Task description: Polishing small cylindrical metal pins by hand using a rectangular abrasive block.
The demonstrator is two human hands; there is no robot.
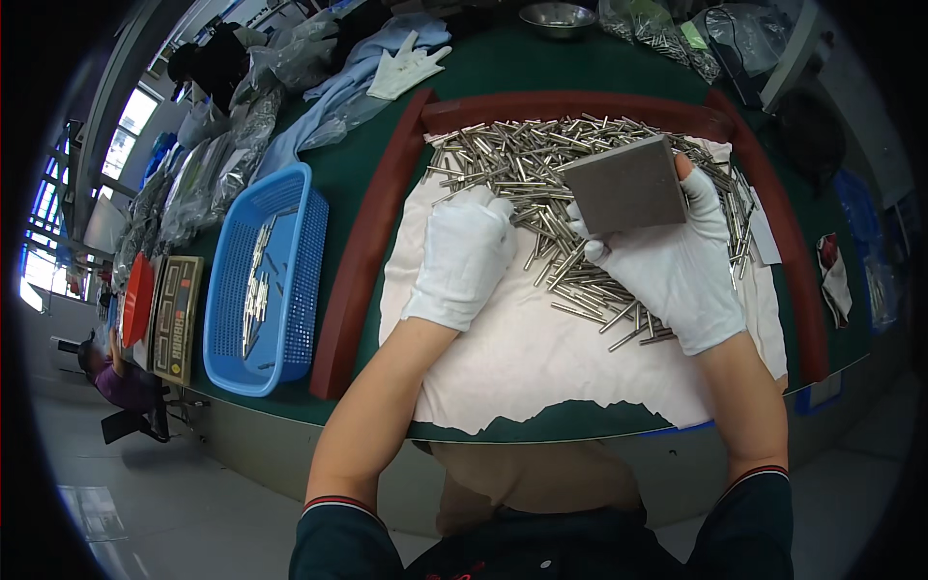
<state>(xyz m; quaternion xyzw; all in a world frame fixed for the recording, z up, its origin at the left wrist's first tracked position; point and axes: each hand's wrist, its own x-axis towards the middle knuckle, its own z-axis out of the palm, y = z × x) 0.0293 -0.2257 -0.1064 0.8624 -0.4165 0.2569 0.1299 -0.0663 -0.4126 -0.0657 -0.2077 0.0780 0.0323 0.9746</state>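
A heap of thin shiny metal pins (522, 155) lies on a pale pink cloth (512, 377). My right hand (677, 271), in a white glove with bare fingertips showing, grips a dark grey square block (628, 188) from below and its right side. The block is held above the pins, its flat face toward me. At the heap's left edge is my left hand (464, 256), also white-gloved, with its fingers curled in. Whatever those fingers hold, if anything, is hidden.
A dark red wooden frame (362, 261) borders the cloth on three sides. Left of it stands a blue plastic basket (220, 319) with some pins inside. Farther back are a white glove (408, 70), a metal bowl (558, 17) and plastic bags. Another person (126, 382) sits at far left.
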